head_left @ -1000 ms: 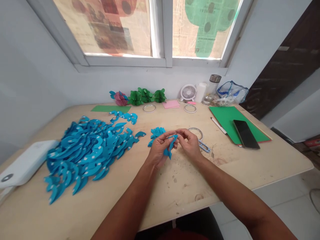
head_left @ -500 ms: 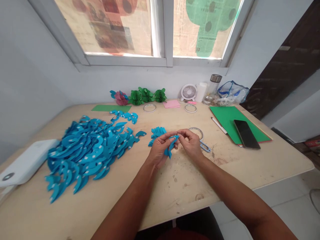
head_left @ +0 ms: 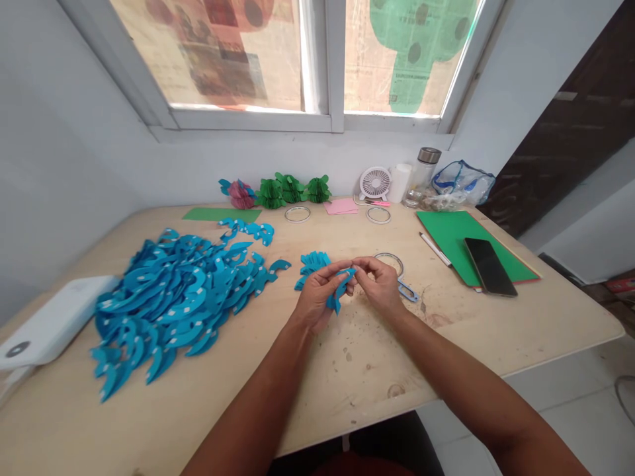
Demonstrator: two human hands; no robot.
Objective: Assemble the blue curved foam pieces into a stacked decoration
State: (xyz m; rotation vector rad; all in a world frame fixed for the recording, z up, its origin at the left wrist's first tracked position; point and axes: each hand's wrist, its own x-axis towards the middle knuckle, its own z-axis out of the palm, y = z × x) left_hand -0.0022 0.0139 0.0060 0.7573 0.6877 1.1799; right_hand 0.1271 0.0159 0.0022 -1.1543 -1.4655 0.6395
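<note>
Pinching a small blue paper (head_left: pixel 340 291), the left hand (head_left: pixel 311 297) has its thumb and fingers close together. The paper sticks out past the thumb, on the side near the right hand (head_left: pixel 381 287). It bends like a curve. Its top end is up by the fingertips of both hands, and its other end hangs down below the left thumb. The right hand's thumb and finger are close together too, right at the top end of the paper. I cannot tell if they squeeze it or just touch it.

Just behind the left hand, a little blue stack (head_left: pixel 315 260) sits on the table (head_left: pixel 367 396). A big pile of blue papers (head_left: pixel 173 291) with white spots lies off to the left. Behind the right hand there is a ring of tape (head_left: pixel 399 262), partly hidden, and a light blue tool (head_left: pixel 408 291) lies near that hand. Farther right, a black phone (head_left: pixel 490 266) rests on a green sheet (head_left: pixel 441 244).
</note>
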